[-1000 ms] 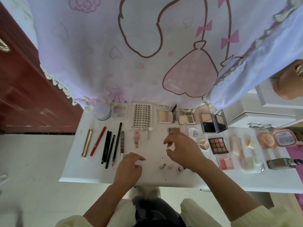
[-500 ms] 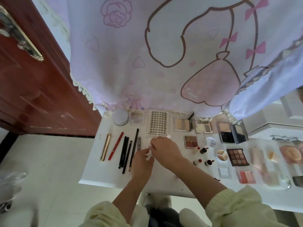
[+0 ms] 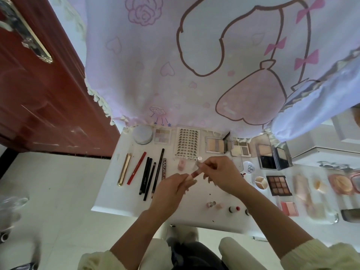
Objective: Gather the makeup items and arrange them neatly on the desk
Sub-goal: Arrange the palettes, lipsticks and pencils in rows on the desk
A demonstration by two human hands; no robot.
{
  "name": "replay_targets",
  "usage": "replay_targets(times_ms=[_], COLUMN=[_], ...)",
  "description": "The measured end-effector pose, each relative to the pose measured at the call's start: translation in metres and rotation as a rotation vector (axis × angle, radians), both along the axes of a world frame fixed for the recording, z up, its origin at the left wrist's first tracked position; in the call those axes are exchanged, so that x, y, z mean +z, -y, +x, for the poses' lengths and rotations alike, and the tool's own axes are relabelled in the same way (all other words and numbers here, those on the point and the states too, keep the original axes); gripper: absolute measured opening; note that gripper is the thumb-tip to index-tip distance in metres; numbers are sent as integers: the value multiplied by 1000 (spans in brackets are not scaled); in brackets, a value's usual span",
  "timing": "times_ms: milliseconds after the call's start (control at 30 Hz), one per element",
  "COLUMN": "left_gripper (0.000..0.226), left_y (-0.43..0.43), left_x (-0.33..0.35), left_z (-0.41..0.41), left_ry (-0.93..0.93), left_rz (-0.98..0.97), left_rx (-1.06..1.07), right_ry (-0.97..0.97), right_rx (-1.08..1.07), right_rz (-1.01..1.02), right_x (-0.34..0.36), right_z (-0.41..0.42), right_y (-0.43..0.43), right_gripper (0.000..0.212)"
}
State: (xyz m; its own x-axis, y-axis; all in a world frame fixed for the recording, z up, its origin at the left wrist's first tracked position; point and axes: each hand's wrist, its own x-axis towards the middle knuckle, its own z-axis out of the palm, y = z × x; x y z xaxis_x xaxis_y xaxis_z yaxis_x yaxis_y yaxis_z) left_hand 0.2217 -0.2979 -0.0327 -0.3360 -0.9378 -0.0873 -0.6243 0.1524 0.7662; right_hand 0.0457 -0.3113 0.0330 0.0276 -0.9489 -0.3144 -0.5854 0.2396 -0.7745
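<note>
Pinching small pink clear-capped lip gloss tube (image 3: 194,174) end-to-end: left hand (image 3: 171,190) near end, right hand (image 3: 220,172) far end; axis slants far-right, row of black pencils (image 3: 145,178) leftward.

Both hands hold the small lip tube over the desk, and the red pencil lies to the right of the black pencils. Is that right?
Not quite: the head view shows the red pencil left of the black pencils, beside the gold pen. The left hand and right hand do hold the lip tube over the desk.
</note>
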Motion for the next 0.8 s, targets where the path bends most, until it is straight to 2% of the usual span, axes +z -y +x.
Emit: replay_targets(times_ms=[200,333,400,500,567,633,800], left_gripper=[28,25,28,29,29,29,30], left_y=[5,4,4,3,2,1,-1], left_x=[15,23,25,26,26,26,26], left_z=[-1,-3,-5,-6,-6,-7,-7], left_ry=[-113,-72,-64,-76,-84,-87,-127], left_rz=[159,137,126,113,105,105,129], left_rx=[-79,-116,-119,-113,-118,-126,-109], right_ry=[110,56,69,208,196,106,170], right_rx=[98,88,93,105,114,105,92], right_rz=[-73,46,32,22,83,80,49], right_x=[9,12,12,13,14,13,17], right_z=[-17,-19,-21,-28,-26,-25,-40], right_y=[-3,-2,-3,-2,-4,-5,-5], right_gripper=[9,33,26,10,21,32,11])
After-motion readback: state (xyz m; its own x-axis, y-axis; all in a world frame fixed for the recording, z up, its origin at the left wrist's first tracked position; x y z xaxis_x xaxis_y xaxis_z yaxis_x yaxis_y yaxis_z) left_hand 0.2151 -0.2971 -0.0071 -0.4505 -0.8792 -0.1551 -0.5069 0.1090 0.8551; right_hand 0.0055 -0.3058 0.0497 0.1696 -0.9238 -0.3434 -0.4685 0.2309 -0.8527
